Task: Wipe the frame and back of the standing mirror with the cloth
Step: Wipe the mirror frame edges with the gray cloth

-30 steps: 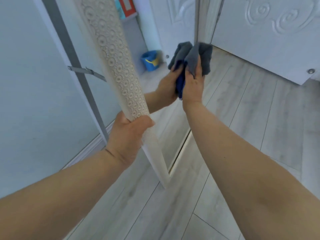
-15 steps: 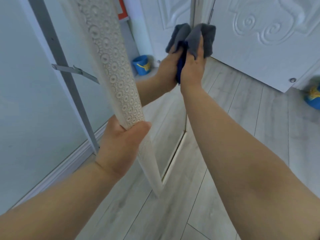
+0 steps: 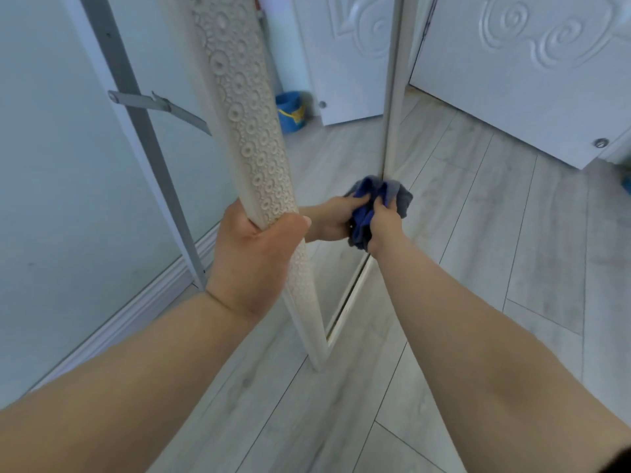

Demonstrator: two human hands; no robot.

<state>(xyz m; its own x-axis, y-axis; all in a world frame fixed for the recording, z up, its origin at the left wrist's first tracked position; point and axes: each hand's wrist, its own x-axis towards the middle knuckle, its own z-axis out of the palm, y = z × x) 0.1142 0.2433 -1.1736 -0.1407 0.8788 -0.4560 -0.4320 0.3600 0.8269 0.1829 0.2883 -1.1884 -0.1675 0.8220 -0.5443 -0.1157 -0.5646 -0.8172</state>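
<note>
right hand (image 3: pixel 386 222) now lower on the mirror's far frame edge (image 3: pixel 392 97), cloth (image 3: pixel 400 199) slid down with it

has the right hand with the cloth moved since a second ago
Yes. The right hand, gripping the cloth, has slid down the mirror's far frame edge: it was about level with the door stopper and now sits well below it.

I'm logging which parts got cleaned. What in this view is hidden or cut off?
Head view only:
Top of the mirror: cut off by the upper picture edge.
Back of the mirror: faces away, behind the frame.
Fingertips of the right hand: buried in the cloth.
Part of the frame: under the gripping left hand.
The blue bucket: partly behind the frame.
Dust: too fine to see.
</note>
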